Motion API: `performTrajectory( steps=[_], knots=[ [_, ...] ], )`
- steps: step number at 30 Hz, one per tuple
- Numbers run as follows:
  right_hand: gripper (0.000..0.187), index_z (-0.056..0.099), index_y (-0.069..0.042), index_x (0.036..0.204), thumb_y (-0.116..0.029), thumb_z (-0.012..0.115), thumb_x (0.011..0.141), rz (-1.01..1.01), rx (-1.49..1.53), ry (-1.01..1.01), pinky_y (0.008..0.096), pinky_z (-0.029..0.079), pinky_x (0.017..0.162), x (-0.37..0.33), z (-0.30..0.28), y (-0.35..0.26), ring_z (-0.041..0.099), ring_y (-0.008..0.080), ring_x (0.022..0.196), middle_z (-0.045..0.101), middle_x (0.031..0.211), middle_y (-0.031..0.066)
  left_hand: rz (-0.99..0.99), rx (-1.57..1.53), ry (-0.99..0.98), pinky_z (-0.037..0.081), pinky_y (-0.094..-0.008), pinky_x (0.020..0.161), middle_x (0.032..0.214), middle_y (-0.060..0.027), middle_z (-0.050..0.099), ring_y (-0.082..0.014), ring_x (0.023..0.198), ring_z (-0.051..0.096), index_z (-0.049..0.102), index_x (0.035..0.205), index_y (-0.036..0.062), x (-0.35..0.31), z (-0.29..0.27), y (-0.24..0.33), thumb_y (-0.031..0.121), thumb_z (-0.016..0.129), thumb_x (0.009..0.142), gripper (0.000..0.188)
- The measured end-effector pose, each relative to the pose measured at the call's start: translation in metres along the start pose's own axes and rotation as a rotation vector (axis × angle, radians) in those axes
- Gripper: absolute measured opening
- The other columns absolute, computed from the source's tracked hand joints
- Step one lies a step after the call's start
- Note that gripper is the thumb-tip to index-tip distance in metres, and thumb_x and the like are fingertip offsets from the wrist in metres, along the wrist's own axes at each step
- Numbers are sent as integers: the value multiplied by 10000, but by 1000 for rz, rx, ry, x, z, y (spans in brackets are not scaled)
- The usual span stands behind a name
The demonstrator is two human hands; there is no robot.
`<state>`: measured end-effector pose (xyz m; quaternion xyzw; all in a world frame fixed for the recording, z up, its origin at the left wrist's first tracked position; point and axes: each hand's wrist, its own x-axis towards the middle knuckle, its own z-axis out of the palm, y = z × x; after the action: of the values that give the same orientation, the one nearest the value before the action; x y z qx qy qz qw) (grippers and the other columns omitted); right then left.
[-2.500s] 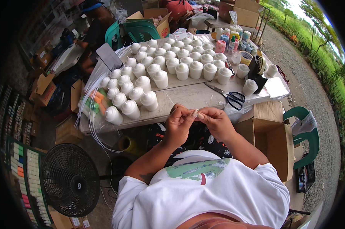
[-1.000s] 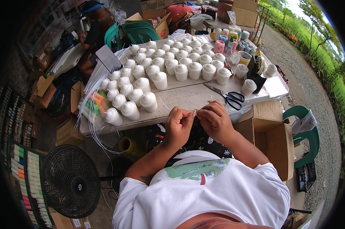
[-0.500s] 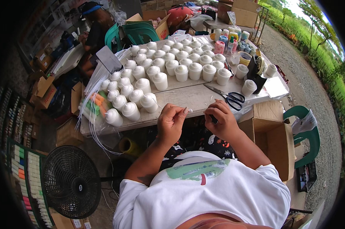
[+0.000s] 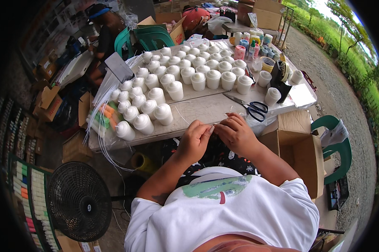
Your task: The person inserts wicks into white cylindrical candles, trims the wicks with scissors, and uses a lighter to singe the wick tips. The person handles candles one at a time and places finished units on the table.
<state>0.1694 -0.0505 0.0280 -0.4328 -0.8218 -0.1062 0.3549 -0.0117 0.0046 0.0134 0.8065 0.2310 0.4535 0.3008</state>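
White string (image 4: pixel 181 114) is seen over table (image 4: pixel 210 106), seemingly pinched in left hand (image 4: pixel 193 142); right hand (image 4: pixel 236 133) is curled beside, hold not clear. String perhaps being twisted; steady pinch likely needed next.

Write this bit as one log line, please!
Left hand, right hand: close together | between them: too small to tell | table: white containers, dark-handled scissors
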Motion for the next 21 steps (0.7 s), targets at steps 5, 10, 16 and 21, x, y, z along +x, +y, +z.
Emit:
performTrajectory(
  steps=[5,10,16,21],
  knots=[
    [229,623,-29,976,-91,680,764,-26,14,-57,446,426,998,-7,0,-1,575,264,913,583,917,95,114,213,-46,463,-377,653,769,-102,546,-305,705,559,624,820,25,-1,-10,2,65,644,848,52],
    [206,622,-27,951,-66,689,760,-31,58,-50,426,452,959,-7,-5,-2,579,260,893,588,877,91,137,259,-50,459,-386,688,781,-82,552,-298,738,557,631,806,54,-1,-15,2,85,678,822,58],
    [157,646,-47,922,-47,700,775,150,178,-37,360,501,817,-18,-5,0,601,276,862,624,860,83,251,282,-95,453,-378,681,804,-82,562,-281,763,546,665,874,54,10,-18,0,72,683,822,58],
    [120,653,-41,938,-25,678,822,487,328,-82,303,513,752,-32,-11,-2,636,225,793,644,864,77,190,210,22,505,-357,690,1001,-97,555,-253,807,588,645,1049,82,8,-15,-8,95,725,798,264]
  ],
)
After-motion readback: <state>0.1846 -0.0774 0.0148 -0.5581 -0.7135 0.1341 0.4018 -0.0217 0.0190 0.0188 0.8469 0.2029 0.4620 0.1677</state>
